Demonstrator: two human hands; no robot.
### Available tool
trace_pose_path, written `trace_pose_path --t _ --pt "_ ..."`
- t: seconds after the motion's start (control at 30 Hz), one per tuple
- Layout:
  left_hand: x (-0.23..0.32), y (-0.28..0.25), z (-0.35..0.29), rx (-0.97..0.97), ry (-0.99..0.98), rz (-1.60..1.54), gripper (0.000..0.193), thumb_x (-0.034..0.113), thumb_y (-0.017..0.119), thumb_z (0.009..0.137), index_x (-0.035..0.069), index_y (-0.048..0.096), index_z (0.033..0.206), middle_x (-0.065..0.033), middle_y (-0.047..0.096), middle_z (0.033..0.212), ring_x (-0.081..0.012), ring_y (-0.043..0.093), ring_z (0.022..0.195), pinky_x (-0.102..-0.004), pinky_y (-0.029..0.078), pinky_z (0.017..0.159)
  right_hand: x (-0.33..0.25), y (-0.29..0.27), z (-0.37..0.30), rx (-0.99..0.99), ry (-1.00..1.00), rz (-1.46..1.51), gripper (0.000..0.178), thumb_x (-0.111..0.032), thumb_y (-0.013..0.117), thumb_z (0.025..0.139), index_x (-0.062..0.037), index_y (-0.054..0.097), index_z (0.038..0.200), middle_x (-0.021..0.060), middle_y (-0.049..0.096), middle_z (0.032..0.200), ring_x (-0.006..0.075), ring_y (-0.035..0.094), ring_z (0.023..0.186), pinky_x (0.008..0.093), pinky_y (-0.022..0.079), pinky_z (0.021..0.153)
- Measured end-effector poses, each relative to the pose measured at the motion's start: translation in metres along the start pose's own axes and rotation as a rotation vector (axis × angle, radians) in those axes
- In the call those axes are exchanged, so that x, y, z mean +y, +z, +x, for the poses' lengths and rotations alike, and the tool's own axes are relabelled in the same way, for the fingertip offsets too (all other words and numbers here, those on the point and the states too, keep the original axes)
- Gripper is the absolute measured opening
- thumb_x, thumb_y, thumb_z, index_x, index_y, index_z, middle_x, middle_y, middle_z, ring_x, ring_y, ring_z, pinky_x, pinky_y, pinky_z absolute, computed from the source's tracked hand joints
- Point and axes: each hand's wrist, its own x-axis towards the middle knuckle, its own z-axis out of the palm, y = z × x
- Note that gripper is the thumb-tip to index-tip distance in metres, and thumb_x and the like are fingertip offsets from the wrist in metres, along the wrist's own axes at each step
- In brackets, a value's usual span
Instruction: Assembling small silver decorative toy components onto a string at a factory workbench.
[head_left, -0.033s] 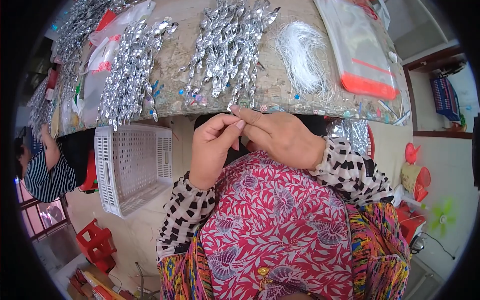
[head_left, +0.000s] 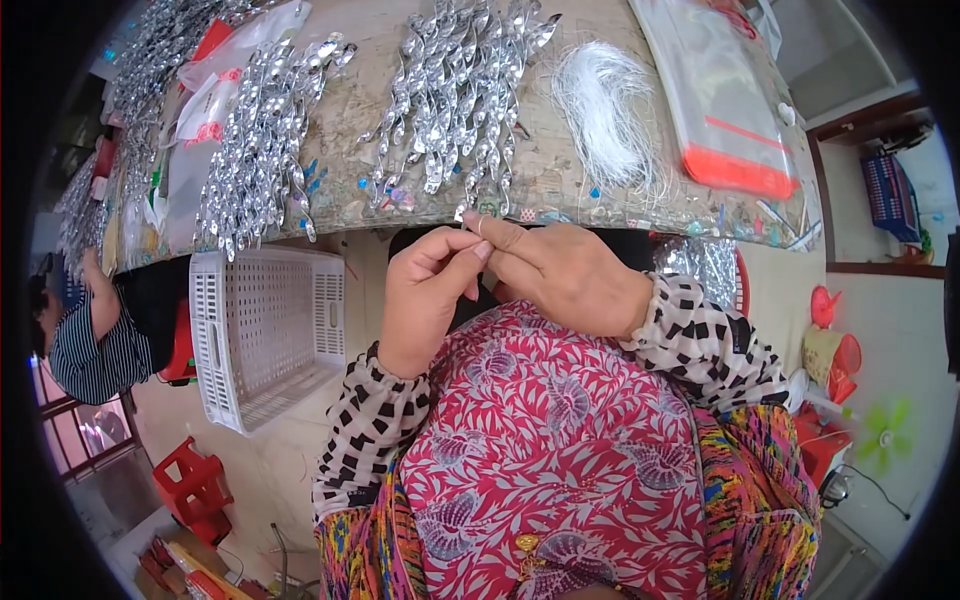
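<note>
My left hand (head_left: 425, 290) and my right hand (head_left: 575, 278) meet at the table's front edge, both with fingers closed in a pinch. A fine white thread (head_left: 480, 226) loops by the right index fingertip and runs between the pinching fingers. Just past that fingertip shows a small silver piece (head_left: 460, 213); whether it hangs on the thread I cannot tell. Beyond my hands, a bunch of twisted silver strips (head_left: 455, 95) lies on the table (head_left: 370, 70). To its right is a bundle of white threads (head_left: 603, 115).
More silver strips (head_left: 268, 140) lie at left, and clear plastic bags with an orange band (head_left: 735, 170) at far right. A white plastic crate (head_left: 265, 335) stands below the table's left part. Red stools (head_left: 190, 490) are on the floor. A person in a striped top (head_left: 95, 345) sits at far left.
</note>
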Motion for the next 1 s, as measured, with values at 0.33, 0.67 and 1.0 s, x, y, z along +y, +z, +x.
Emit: trace_pose_path --t 0.33,0.67,1.0 --pt "-0.003 -0.009 0.0 -0.057 -0.125 0.086 0.006 0.005 0.058 0.089 0.0 0.061 0.09 0.0021 0.057 0.079 -0.0034 0.048 0.065 -0.0181 0.039 0.058 0.007 0.0 -0.004 -0.143 -0.005 0.054 0.028 -0.011 0.064 0.075 -0.0026 0.057 0.101 0.0114 0.058 0.112 0.0238 0.064 0.074 0.0347 0.051 0.059" --pt "0.001 -0.02 0.002 -0.147 -0.299 0.071 0.004 0.007 0.059 0.088 0.003 0.061 0.088 0.0027 0.057 0.077 -0.0043 0.047 0.064 -0.0189 0.037 0.059 0.003 -0.012 -0.002 -0.308 0.172 0.222 0.022 -0.016 0.059 0.084 -0.007 0.05 0.102 0.0117 0.062 0.081 0.0315 0.063 0.067 0.0414 0.048 0.055" --pt "-0.004 -0.011 0.003 -0.281 -0.442 0.029 0.004 0.006 0.06 0.086 0.004 0.062 0.089 0.0024 0.059 0.079 -0.005 0.047 0.066 -0.0198 0.037 0.061 0.004 -0.019 0.02 -0.515 0.075 0.008 0.02 -0.016 0.057 0.084 -0.0064 0.051 0.1 0.0137 0.061 0.067 0.0347 0.063 0.061 0.0461 0.047 0.052"
